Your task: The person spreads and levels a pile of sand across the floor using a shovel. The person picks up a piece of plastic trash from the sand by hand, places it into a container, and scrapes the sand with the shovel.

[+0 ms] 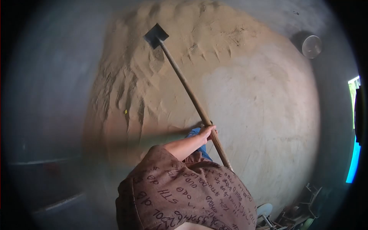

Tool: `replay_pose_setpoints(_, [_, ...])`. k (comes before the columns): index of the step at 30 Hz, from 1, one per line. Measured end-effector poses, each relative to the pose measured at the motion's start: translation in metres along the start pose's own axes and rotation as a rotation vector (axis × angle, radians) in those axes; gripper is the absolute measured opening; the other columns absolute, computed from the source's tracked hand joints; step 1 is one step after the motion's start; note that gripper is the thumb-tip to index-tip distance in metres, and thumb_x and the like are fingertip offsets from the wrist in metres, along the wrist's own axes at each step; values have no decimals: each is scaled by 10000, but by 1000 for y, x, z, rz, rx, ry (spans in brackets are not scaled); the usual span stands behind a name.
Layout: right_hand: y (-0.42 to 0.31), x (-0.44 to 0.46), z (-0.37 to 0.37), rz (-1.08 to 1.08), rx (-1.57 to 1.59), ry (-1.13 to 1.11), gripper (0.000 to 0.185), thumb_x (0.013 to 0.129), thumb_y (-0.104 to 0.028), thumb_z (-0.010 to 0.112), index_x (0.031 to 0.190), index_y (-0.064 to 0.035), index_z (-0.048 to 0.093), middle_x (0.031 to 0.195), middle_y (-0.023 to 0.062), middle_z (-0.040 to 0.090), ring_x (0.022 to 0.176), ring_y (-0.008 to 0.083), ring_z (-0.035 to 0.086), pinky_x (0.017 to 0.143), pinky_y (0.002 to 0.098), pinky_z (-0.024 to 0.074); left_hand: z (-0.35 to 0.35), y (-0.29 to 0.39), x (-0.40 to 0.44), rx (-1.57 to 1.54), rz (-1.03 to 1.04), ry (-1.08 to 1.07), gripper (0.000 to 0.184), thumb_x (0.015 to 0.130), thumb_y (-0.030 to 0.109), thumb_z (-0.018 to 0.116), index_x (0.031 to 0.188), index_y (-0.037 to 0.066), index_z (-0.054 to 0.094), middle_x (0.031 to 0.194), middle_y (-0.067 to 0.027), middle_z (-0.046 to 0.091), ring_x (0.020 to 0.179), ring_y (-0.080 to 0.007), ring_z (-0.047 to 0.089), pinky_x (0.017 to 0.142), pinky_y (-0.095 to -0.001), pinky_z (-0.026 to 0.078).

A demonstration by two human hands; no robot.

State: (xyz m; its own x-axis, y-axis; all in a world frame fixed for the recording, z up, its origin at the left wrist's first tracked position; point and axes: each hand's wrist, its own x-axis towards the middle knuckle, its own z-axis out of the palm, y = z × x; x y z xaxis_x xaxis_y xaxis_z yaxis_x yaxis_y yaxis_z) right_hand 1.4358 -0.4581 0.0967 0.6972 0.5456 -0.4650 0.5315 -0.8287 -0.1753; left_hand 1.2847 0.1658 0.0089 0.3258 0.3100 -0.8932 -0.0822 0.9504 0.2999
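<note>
The shirt (191, 193) was nearest. The left hand (209, 133) gripped the shovel (185, 84), blade (156, 35) at the sand (130, 80); the right hand I could not see. Steering seemed the step; the next move called for firm grip.

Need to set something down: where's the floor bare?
The pale floor looks bare between the wooden handle, the sand and the grey right wall. It's crowded at lower right, with a white round object and other clutter.

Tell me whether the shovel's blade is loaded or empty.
Empty: the blade shows a bare, dark face against the tan sand.
</note>
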Motion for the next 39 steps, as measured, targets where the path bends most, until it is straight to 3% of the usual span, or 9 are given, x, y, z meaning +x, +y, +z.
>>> replay_pose_setpoints(4, [-22,-40,-64,229,-342,-197,122,673,-281,523,710,-167,545,617,138,556,620,315,560,515,431,428,-28,-70,9,-169,34,161,195,683,208,588,611,74,467,525,-49,497,447,-156,503,382,-279,407])
replay_pose_setpoints(8, [-5,-79,-146,211,-501,-239,205,676,-330,526,821,-188,558,664,130,570,639,329,555,545,426,430,-26,-153,-34,-124,-10,331,160,685,187,560,637,57,479,531,-64,506,431,-183,499,368,-300,403])
replay_pose_setpoints(12, [-8,-117,-231,269,-641,-283,320,663,-327,562,950,-187,570,822,125,597,759,316,565,638,406,448,-21,-261,-79,184,-187,266,263,715,297,573,857,79,530,756,-67,572,598,-182,567,482,-341,486])
replay_pose_setpoints(21, [-18,-160,-351,308,-746,-235,222,623,-243,558,842,-202,563,720,90,582,677,303,559,584,410,445,25,-371,-143,233,-497,-133,313,774,395,513,867,97,514,779,-44,574,645,-150,581,594,-298,504])
replay_pose_setpoints(29, [-33,-170,-260,354,-770,-413,234,654,-282,550,871,-194,557,769,115,590,711,314,560,597,404,445,-66,-385,-87,198,-463,-49,242,752,353,547,801,116,528,727,-41,570,634,-162,572,574,-320,493])
replay_pose_setpoints(33, [-95,-184,-169,367,-662,-512,249,662,-296,549,886,-190,557,782,128,590,723,321,559,606,405,444,-163,-362,-13,248,-275,370,188,713,238,574,802,77,533,722,-45,557,576,-162,531,512,-312,457])
replay_pose_setpoints(35, [-107,-212,-110,336,-596,-491,305,660,-351,565,922,-196,559,784,143,588,720,325,556,619,400,443,-191,-288,-52,164,-203,224,164,707,185,576,776,54,505,649,-60,538,520,-177,536,482,-320,475])
replay_pose_setpoints(38, [-52,-289,-10,251,-125,-289,384,658,-395,572,954,-152,553,790,133,592,707,304,561,623,387,439,-242,-268,-51,198,-325,335,103,752,141,538,781,51,498,600,-54,497,504,-193,526,476,-323,492])
replay_pose_setpoints(39, [-84,-297,-15,263,-291,-288,413,669,-400,568,930,-80,560,759,116,598,692,275,563,618,372,432,-247,-247,-69,183,-361,373,102,757,140,533,785,51,494,602,-58,493,503,-197,524,473,-325,495])
